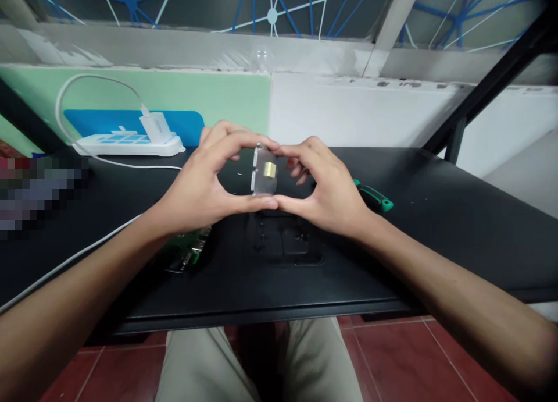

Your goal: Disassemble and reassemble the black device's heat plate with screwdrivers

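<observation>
Both my hands hold a small clear plastic plate (264, 170) above the black table (436, 216). The plate carries a small gold-coloured block and metal screws along its left edge. My left hand (204, 181) pinches the plate's left side between forefinger and thumb. My right hand (325, 184) pinches its right side the same way. Under my left wrist lies a green circuit board (187, 253) with metal ports. A black flat case part (288, 242) lies on the table below the plate.
A green-handled screwdriver (375, 197) lies right of my right hand. A white power strip (131, 143) with a white charger plugged in sits at the back left; its white cable (65, 262) runs across the table's left. A black slanted frame leg stands at the right.
</observation>
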### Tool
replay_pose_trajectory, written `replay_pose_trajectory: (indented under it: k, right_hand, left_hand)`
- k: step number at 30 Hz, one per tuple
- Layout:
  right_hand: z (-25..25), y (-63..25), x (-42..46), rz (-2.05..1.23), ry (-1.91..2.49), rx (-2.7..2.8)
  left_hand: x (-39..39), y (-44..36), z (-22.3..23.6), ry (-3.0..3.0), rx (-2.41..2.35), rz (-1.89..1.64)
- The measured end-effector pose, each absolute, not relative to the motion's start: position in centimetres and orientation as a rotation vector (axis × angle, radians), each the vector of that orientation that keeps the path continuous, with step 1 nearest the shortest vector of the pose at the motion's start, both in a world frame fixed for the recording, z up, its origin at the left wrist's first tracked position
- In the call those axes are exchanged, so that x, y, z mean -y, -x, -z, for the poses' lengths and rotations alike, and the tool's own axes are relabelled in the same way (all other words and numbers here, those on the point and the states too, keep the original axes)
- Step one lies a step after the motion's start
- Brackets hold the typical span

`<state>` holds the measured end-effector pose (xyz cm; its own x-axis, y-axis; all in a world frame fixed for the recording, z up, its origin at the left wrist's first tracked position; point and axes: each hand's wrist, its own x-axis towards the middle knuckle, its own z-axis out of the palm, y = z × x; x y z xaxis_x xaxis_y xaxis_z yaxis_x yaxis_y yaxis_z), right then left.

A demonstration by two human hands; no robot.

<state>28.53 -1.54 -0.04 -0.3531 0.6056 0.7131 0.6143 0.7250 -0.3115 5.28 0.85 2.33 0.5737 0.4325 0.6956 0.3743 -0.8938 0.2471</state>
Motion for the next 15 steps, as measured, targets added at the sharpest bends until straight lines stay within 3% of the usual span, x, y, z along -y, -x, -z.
replay_pose_trajectory:
  k: [15]
  right_hand:
    - [-0.4,-30.0,0.8,0.091,0.977,2.038]
  left_hand:
    - [-2.1,-4.6,-1.9,-2.754,-0.981,-1.187]
